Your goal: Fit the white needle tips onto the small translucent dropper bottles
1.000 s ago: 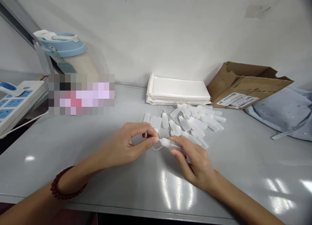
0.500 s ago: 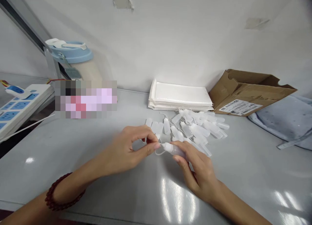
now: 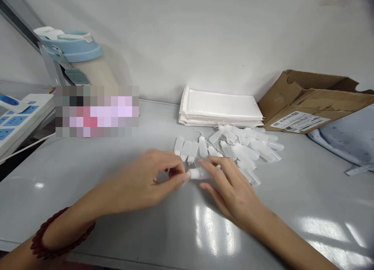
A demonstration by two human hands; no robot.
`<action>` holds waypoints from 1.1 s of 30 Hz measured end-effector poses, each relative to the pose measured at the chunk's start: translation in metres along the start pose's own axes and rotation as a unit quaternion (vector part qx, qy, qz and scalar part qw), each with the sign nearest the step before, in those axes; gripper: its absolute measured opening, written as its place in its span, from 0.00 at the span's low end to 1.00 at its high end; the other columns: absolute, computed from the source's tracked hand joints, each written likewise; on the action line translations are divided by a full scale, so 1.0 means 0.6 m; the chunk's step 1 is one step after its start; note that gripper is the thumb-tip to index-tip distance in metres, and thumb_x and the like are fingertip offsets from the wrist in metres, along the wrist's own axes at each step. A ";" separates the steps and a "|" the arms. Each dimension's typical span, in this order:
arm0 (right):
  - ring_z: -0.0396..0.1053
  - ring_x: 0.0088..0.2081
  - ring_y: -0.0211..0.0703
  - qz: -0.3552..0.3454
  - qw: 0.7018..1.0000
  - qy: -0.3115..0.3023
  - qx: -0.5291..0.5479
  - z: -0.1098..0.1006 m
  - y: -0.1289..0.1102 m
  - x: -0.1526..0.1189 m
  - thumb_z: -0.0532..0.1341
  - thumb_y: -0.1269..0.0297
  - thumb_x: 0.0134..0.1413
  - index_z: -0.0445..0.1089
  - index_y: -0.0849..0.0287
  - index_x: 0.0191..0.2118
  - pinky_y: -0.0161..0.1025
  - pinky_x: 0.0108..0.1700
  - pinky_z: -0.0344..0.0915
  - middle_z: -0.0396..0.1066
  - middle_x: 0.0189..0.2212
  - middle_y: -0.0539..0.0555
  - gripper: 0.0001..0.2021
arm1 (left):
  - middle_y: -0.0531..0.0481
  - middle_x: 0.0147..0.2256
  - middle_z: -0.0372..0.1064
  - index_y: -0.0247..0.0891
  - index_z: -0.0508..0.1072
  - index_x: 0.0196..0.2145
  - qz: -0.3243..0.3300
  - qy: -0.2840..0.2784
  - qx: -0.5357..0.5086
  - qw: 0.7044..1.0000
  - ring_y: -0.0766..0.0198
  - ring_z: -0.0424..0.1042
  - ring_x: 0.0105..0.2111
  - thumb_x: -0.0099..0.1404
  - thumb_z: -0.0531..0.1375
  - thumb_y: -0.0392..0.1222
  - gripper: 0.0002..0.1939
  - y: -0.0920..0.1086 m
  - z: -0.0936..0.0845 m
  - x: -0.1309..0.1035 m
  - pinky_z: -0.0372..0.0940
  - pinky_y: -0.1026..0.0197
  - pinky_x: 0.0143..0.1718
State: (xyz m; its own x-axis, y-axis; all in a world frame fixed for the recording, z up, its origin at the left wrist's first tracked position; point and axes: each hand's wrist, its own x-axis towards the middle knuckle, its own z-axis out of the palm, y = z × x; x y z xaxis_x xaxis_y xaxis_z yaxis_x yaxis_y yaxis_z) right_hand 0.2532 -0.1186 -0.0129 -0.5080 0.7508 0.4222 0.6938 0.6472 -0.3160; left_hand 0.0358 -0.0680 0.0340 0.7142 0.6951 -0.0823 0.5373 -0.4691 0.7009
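Observation:
A small translucent squeeze bottle (image 3: 199, 173) lies sideways between my hands, its white neck end towards the left. My left hand (image 3: 160, 176) pinches the tip of this bottle between thumb and fingers; a beaded bracelet is on that wrist. Around the bottle's body, my right hand (image 3: 230, 188) has its thumb and fingers spread apart, slightly blurred, and part of the body is hidden behind them. Just beyond the hands lie several similar bottles in a short row (image 3: 186, 148). A loose heap of more bottles (image 3: 247, 149), some with thin needle-like tips, spreads to the right.
White padded envelopes (image 3: 223, 104) are stacked against the wall. An open cardboard box (image 3: 309, 102) leans at the right, beside a grey-blue fabric item (image 3: 344, 141). At left are a blue-lidded tumbler (image 3: 76, 52), a pixelated patch and a power strip (image 3: 20, 114).
My right hand has loosened from the bottle's body and its fingers have spread. The left hand still pinches the tip end. The view has shifted slightly.

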 end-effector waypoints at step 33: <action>0.63 0.47 0.54 0.110 0.986 0.057 -0.108 0.024 0.026 0.007 0.52 0.64 0.62 0.67 0.64 0.44 0.52 0.47 0.60 0.67 0.42 0.63 0.11 | 0.50 0.26 0.67 0.36 0.64 0.28 0.014 0.182 0.267 0.946 0.59 0.62 0.31 0.67 0.51 0.39 0.10 -0.041 0.021 0.021 0.59 0.56 0.33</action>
State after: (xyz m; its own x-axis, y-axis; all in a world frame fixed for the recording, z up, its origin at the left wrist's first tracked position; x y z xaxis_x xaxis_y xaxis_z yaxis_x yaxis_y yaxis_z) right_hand 0.2547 -0.1032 -0.0283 -0.2809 0.8422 0.4602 0.8797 0.4177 -0.2274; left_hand 0.0374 -0.0547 0.0067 0.5813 0.7746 0.2492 0.7402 -0.6306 0.2336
